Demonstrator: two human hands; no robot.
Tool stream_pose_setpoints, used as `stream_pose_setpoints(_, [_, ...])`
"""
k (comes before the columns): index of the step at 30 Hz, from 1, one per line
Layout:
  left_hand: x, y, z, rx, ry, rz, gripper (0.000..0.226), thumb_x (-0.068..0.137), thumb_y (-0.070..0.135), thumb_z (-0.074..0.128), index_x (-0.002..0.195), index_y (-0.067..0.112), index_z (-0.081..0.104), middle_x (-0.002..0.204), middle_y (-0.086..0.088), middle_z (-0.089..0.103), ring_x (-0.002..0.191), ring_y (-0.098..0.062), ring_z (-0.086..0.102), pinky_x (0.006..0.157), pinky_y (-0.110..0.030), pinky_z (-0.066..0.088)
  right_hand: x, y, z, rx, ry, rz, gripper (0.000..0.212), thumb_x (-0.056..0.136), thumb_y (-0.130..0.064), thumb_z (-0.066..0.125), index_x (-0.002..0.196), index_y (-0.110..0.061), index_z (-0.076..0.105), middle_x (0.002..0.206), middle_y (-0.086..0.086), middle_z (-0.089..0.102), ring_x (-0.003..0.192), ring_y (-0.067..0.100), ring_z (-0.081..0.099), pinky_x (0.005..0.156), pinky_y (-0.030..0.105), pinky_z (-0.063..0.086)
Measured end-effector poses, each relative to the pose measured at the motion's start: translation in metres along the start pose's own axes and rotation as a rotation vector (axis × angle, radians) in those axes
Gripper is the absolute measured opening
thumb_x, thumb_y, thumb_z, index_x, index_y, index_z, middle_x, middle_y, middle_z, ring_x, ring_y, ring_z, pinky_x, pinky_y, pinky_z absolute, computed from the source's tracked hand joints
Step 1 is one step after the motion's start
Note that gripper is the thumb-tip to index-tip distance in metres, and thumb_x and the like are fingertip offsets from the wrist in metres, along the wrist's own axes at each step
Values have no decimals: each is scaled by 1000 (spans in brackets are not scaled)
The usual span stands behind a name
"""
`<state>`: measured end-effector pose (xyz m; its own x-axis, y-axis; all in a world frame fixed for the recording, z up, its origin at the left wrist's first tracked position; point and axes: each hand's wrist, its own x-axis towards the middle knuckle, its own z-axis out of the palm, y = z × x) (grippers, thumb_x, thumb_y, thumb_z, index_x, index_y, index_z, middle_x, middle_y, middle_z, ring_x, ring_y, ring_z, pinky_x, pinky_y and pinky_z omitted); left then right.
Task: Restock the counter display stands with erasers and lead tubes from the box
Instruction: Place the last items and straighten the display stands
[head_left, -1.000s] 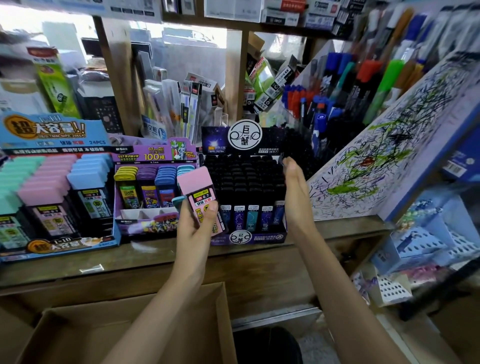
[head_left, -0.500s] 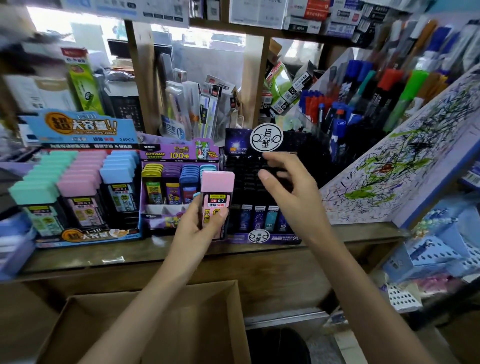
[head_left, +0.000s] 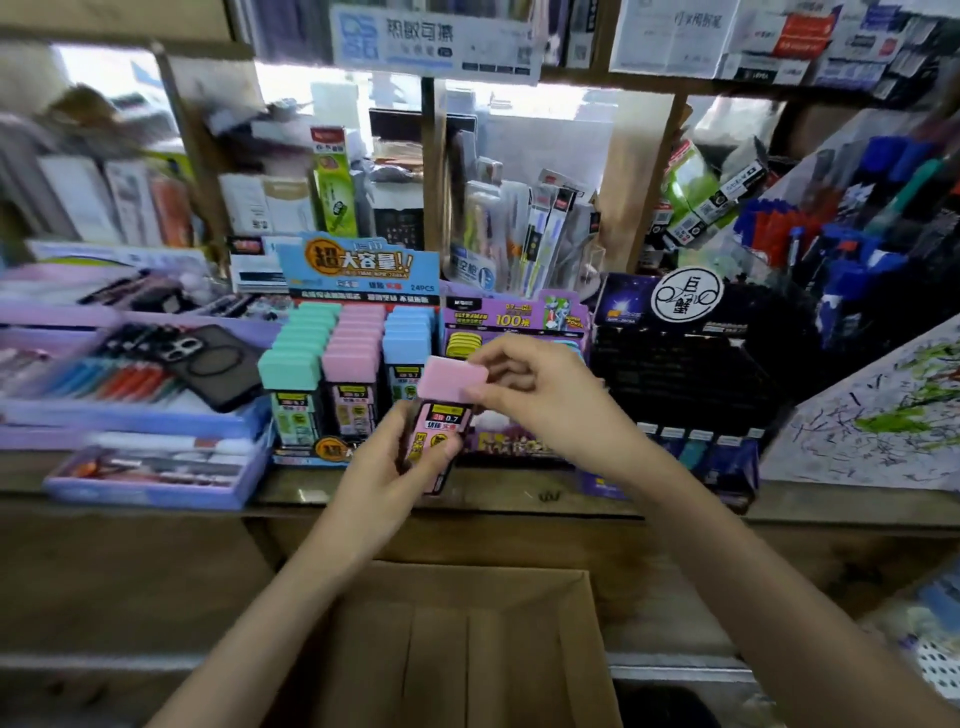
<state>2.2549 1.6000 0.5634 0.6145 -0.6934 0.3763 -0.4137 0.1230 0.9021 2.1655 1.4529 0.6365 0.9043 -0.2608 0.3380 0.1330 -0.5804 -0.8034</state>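
A pink-capped lead case (head_left: 448, 395) is held upright just in front of the counter displays. My left hand (head_left: 395, 457) grips its lower body, and my right hand (head_left: 535, 400) pinches its pink cap from the right. Behind it stands the blue display stand (head_left: 358, 270) with rows of green, pink and blue capped cases. To its right is a purple stand (head_left: 514, 317) of small lead tubes, partly hidden by my right hand. The open cardboard box (head_left: 457, 639) sits below the counter, between my forearms.
A black display of lead tubes (head_left: 680, 364) stands right of the purple stand. Purple trays (head_left: 150, 415) with pens and a phone lie at the left on the wooden counter (head_left: 519, 499). A scribbled test pad (head_left: 883, 410) leans at the right. Shelves of stationery rise behind.
The view has swung left. My right hand left the black display and came over to pinch the pink cap; my left hand still holds the case.
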Motion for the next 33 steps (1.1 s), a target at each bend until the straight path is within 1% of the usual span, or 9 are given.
stream_pose_setpoints(5, [-22,-25,-66,267,295,-73,50,73,33,68,115,25,43,115,12,52,108,4,50,90,-11,38,35,-11,31,-36,109,-37,11,84,-16,68,90,-22,61,80,-11,61,69,14,58,70,24,48])
stream_pose_setpoints(7, [-31,-37,-87,436,347,-105,46,79,22,70,118,19,46,116,5,49,111,-6,47,91,-21,36,47,-11,43,-93,143,-62,9,86,-16,66,93,-19,62,81,-9,60,72,15,58,71,24,46])
stream_pose_setpoints(10, [-38,-50,-101,682,277,-115,46,81,10,70,122,6,50,117,-9,52,113,-26,51,87,-31,39,61,-9,59,-223,125,-103,18,87,-18,65,104,-11,64,88,-4,59,74,17,57,73,28,46])
stream_pose_setpoints(14, [-38,-59,-104,943,106,-27,50,79,10,73,125,3,55,121,-15,58,109,-34,57,87,-45,47,69,-6,74,-344,53,-150,23,87,-18,65,109,-11,64,86,-5,56,70,7,50,68,20,37])
stream_pose_setpoints(17, [-36,-63,-104,998,87,-7,50,78,11,73,125,4,57,120,-13,60,107,-33,59,87,-47,47,67,-3,79,-391,14,-129,26,88,-21,64,113,-13,64,95,2,63,80,11,53,75,23,41])
stream_pose_setpoints(21, [-34,-66,-105,1041,84,38,48,76,11,75,122,4,60,117,-13,61,105,-33,60,84,-47,48,68,-2,88,-359,51,-80,27,88,-21,65,114,-13,64,91,-2,58,80,11,55,79,23,45])
stream_pose_setpoints(28, [-35,-64,-106,1078,71,65,46,75,10,75,119,4,61,115,-12,62,103,-32,61,83,-45,49,67,9,101,-406,82,35,27,88,-21,65,111,-7,64,100,9,67,84,15,57,86,33,50])
stream_pose_setpoints(31, [-33,-61,-103,1083,77,78,44,74,8,76,116,3,62,112,-13,63,101,-33,62,83,-46,49,62,9,102,-488,91,37,28,89,-28,63,108,-9,56,89,7,67,82,23,63,77,41,53])
stream_pose_setpoints(33, [-31,-59,-100,1086,78,102,42,74,7,76,114,2,63,109,-14,63,98,-34,62,81,-45,50,53,11,99,-525,113,20,35,90,-39,59,110,-13,48,82,3,66,76,20,63,69,39,54])
